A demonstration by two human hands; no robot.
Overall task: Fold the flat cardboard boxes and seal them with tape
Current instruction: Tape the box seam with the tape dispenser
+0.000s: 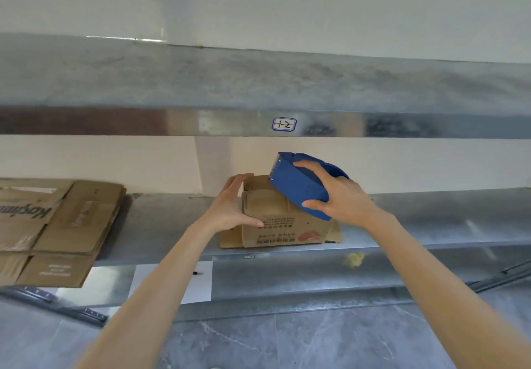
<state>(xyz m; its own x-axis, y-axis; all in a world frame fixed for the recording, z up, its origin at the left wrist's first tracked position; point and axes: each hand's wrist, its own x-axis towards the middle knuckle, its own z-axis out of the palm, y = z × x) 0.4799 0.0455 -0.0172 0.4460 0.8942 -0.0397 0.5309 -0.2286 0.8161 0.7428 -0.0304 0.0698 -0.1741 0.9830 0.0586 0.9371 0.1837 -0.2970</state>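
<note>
The small folded cardboard box (280, 219) sits upright on the metal shelf (416, 219), near its front edge, with its top flaps closed and printed text on the side facing the camera. The blue tape dispenser (298, 189) is tilted down onto the box's top right part, so the step in hand looks like sealing the top seam. The right hand (342, 196) is wrapped around the dispenser from the right, fingers over its upper edge and thumb under its lower rim. The left hand (232, 204) is spread wide against the box's left side, fingers at the top back corner and thumb on the front face, bracing it. Both forearms reach up and forward. The next move probably calls for drawing the dispenser along the seam while the left hand stops the box sliding. A stack of flat cardboard boxes (54, 225) lies well apart on the left of the shelf
</note>
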